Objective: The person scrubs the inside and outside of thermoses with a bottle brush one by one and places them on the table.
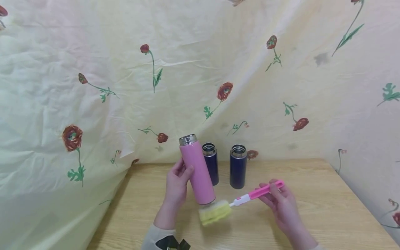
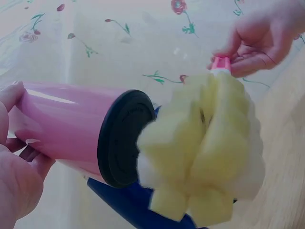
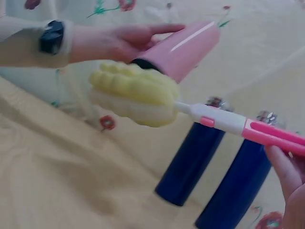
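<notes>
My left hand [image 1: 176,182] grips a pink thermos bottle [image 1: 197,170] round its side, tilted with its lidless steel mouth up and to the left. The black base [image 2: 127,138] of the bottle shows in the left wrist view. In my right hand [image 1: 282,205], thumb and fingers pinch the pink handle of a bottle brush [image 1: 250,197]. Its yellow and white sponge head [image 3: 136,93] points left, right by the bottle's base. Behind the pink bottle stands one dark blue thermos bottle [image 1: 212,170], partly hidden; a second dark blue bottle [image 1: 238,170] stands to its right.
Both blue bottles are upright and lidless near the back of the wooden table [image 1: 312,194]. A flower-printed cloth [image 1: 187,69] hangs behind the table and along its sides. On the left wrist sits a black strap device [image 3: 51,37].
</notes>
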Available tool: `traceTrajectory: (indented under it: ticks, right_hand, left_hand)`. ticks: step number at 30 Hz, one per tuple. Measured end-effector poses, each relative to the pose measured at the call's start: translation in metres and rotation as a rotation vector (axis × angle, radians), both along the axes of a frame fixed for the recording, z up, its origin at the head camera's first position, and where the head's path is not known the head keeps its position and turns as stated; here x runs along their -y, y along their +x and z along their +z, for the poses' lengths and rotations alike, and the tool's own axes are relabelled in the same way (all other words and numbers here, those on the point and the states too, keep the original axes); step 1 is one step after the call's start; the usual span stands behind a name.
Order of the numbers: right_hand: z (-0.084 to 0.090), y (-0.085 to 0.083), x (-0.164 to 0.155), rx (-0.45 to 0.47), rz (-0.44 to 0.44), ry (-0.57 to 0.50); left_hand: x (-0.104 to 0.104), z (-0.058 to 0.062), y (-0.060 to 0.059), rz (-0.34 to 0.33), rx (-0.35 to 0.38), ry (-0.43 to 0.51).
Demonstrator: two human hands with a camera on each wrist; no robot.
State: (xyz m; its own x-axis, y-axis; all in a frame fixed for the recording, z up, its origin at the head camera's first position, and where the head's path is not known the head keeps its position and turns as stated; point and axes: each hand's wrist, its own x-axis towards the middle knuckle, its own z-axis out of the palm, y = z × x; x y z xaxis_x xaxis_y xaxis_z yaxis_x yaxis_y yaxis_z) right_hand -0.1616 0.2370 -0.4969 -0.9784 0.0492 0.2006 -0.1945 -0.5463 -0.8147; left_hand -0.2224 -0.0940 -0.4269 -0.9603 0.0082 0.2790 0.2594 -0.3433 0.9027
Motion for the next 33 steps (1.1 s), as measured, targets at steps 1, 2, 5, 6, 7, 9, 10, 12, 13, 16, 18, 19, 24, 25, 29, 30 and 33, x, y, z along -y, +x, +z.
traceTrajectory:
  ticks: [1,2,5,6,7,9,10,12,13,16,18,19,24,25,29,30,33]
  right_hand:
    - [-0.003,0.001,0.001,0.002,0.006,-0.006]
    - [-0.005,0.003,0.003,0.003,0.008,-0.012]
    - [-0.009,0.007,0.007,-0.008,0.02,-0.06]
    - [-0.011,0.007,0.009,-0.017,0.026,-0.08]
    - [-0.012,0.008,0.01,-0.027,0.033,-0.102]
    - [-0.013,0.008,0.012,-0.049,0.036,-0.137]
    - [-0.013,0.008,0.013,-0.058,0.032,-0.149]
    - [-0.013,0.008,0.015,-0.071,0.022,-0.162]
    - [-0.012,0.007,0.015,-0.074,0.015,-0.16]
    - [-0.011,0.008,0.015,-0.076,0.0,-0.141]
    - [-0.01,0.008,0.014,-0.076,-0.01,-0.131]
    - [-0.009,0.008,0.013,-0.076,-0.017,-0.129]
    - [-0.009,0.007,0.011,-0.075,-0.027,-0.11]
    - [-0.009,0.007,0.011,-0.072,-0.021,-0.104]
    - [-0.01,0.007,0.005,-0.027,-0.026,-0.122]
    - [-0.011,0.007,0.002,-0.011,-0.03,-0.138]
    - [-0.014,0.008,-0.013,0.038,-0.02,-0.189]
  left_hand:
    - [0.0,0.0,-0.001,0.0,-0.01,0.005]
    - [0.0,0.0,-0.001,-0.003,-0.021,0.008]
    - [0.0,-0.002,-0.001,-0.009,-0.034,0.026]
    - [-0.001,-0.003,0.0,-0.01,-0.035,0.034]
    - [-0.002,-0.004,0.0,-0.009,-0.032,0.04]
    - [-0.003,-0.006,0.001,-0.009,-0.032,0.05]
    - [-0.004,-0.006,0.002,-0.008,-0.032,0.052]
    - [-0.006,-0.007,0.003,-0.005,-0.035,0.054]
    - [-0.006,-0.008,0.003,-0.006,-0.037,0.05]
    - [-0.008,-0.008,0.003,-0.009,-0.042,0.042]
    - [-0.009,-0.008,0.004,-0.009,-0.039,0.034]
    - [-0.009,-0.008,0.004,-0.009,-0.033,0.029]
    - [-0.01,-0.01,0.006,0.003,-0.003,0.004]
    - [-0.011,-0.011,0.006,0.002,-0.004,0.0]
    - [-0.011,-0.015,0.008,0.02,-0.02,0.01]
    - [-0.011,-0.016,0.009,0.032,-0.024,0.018]
    - [-0.006,-0.021,0.012,0.08,-0.032,0.061]
